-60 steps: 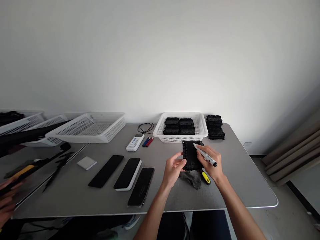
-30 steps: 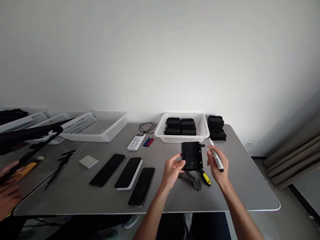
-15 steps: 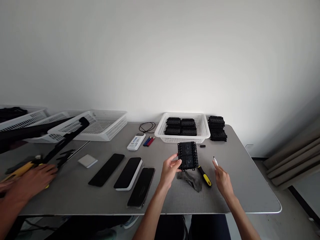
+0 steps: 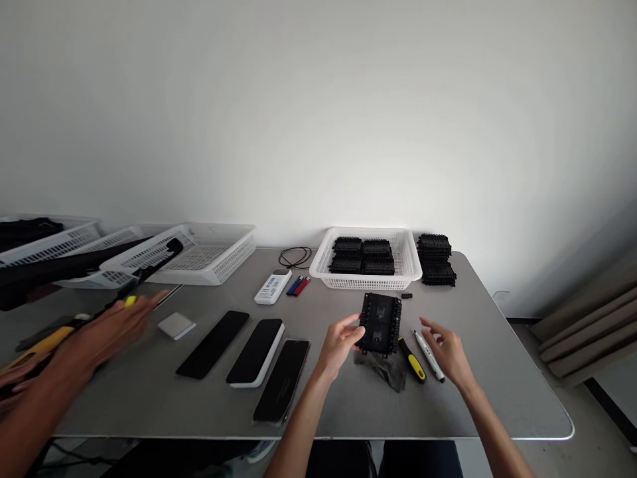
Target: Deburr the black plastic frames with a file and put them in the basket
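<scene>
My left hand [image 4: 340, 344] grips a black ribbed plastic part [image 4: 381, 323] by its left edge, raised above the table with its broad face towards me. To its right hovers my right hand [image 4: 445, 348], empty, with the fingers apart. Just beside that hand a white marker pen [image 4: 428, 355] lies on the table. A yellow-and-black screwdriver handle [image 4: 415, 364] rests left of the marker; its front end is hidden behind the part. Under the part lies a crumpled dark grey cloth [image 4: 385, 372]. A small black cap [image 4: 407, 296] sits near the basket.
A white basket [image 4: 365, 283] holds several black parts; more are stacked [image 4: 435, 259] to its right. Left are three phone-like slabs [image 4: 256, 352], a white device [image 4: 273, 287], lighters [image 4: 298, 286] and a cable [image 4: 294, 257]. A co-worker's hands [image 4: 107, 332] handle a long black piece.
My right hand has let go of the marker, which now lies on the table. The black part has tilted slightly in my left hand. The co-worker's hand has moved up and right.
</scene>
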The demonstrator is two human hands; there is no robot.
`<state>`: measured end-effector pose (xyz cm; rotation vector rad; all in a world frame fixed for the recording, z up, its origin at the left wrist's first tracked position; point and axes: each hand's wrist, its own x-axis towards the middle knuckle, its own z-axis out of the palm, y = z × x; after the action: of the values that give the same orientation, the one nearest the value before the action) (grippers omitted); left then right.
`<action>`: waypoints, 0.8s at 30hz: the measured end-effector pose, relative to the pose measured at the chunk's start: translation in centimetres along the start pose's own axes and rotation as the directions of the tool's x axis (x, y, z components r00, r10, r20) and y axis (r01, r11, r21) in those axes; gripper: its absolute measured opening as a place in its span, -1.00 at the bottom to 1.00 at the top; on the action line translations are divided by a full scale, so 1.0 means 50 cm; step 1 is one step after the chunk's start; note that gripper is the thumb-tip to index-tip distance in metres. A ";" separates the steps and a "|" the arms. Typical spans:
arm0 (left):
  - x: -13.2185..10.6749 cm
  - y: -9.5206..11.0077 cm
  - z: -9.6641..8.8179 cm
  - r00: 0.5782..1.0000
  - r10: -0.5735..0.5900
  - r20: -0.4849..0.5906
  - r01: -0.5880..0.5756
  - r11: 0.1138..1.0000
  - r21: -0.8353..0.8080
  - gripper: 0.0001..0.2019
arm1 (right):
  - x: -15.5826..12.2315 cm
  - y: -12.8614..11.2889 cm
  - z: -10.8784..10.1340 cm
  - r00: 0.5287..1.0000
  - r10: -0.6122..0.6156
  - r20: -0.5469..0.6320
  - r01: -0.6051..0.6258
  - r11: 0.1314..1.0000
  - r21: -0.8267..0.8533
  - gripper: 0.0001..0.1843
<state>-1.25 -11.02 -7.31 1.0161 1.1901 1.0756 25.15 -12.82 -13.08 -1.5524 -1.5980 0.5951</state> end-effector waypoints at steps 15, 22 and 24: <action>0.095 0.065 -0.025 0.937 0.311 -0.160 -0.305 0.950 0.061 -0.57 | 0.188 -0.131 0.072 0.950 -0.011 0.311 -0.159 0.840 0.518 -0.72; 0.205 0.048 -0.067 0.923 0.312 -0.226 -0.266 0.940 0.214 -0.48 | 0.273 -0.130 0.142 0.982 0.058 0.182 -0.132 0.896 0.423 -0.68; 0.262 0.061 -0.084 0.903 0.349 -0.249 -0.263 0.910 0.321 -0.52 | 0.319 -0.141 0.163 0.987 0.070 0.143 -0.119 0.921 0.370 -0.66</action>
<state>-4.95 2.60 -7.28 1.3288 1.4942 1.3753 15.82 3.39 -8.47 -1.3253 -1.4012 1.0110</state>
